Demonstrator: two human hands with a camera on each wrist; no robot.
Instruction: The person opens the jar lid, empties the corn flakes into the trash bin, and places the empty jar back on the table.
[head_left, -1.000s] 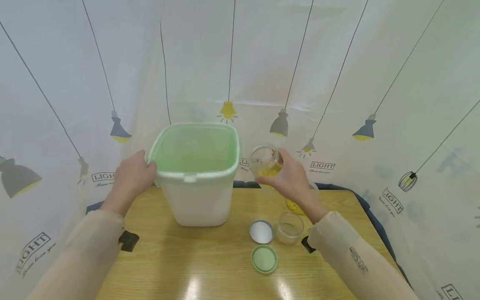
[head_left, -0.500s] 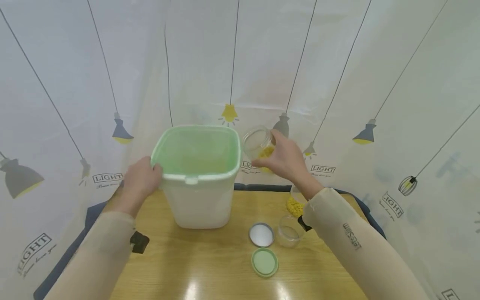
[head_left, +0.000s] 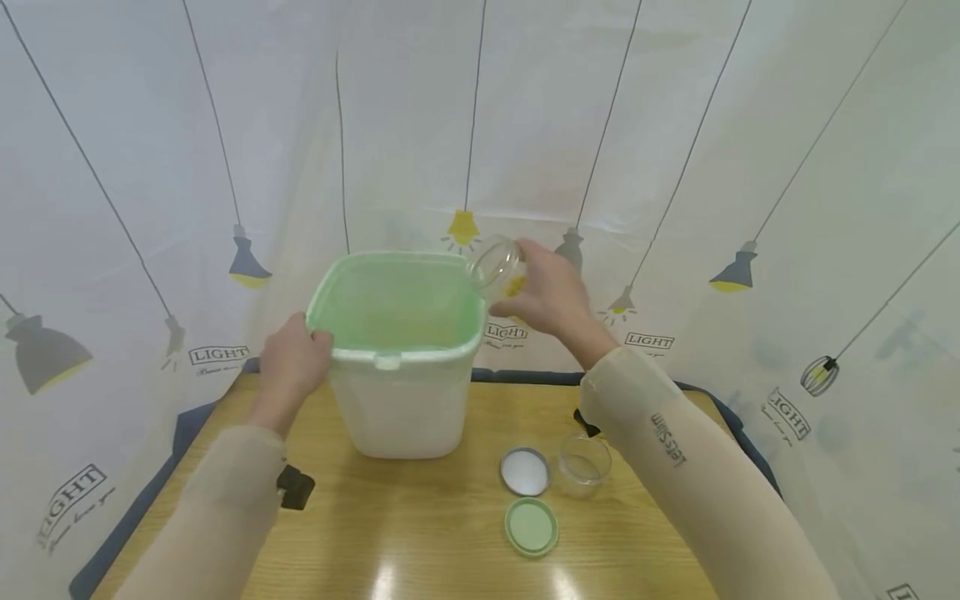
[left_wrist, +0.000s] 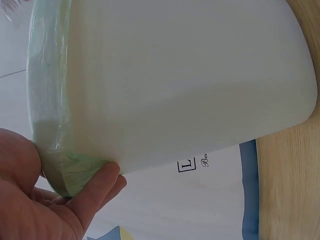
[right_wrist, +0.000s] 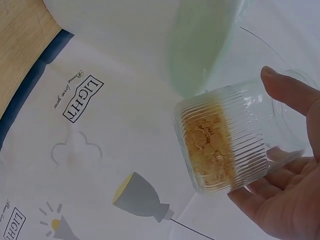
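Observation:
A white bin [head_left: 397, 412] with a translucent green liner [head_left: 367, 304] over its rim stands upright on the table. At its left, my left hand [head_left: 295, 360] grips the rim; the left wrist view shows thumb and fingers [left_wrist: 97, 187] pinching the liner's folded edge. My right hand [head_left: 551, 292] holds a clear ribbed jar [head_left: 495, 265] at the bin's right rim. This jar tilts, mouth toward the bin, and whether it touches the rim I cannot tell. Small yellow pieces [right_wrist: 207, 145] lie toward its base in the right wrist view.
On the wooden table [head_left: 420, 525], right of the bin, sit a clear jar [head_left: 585, 465], a white lid with a grey rim [head_left: 525, 472] and a round green lid [head_left: 531, 527]. A printed sheet [head_left: 405, 125] hangs behind and around the table.
My right hand has moved left and up with the jar, from beside the bin to its rim. The right forearm now covers the container of yellow pieces. My left hand keeps its grip.

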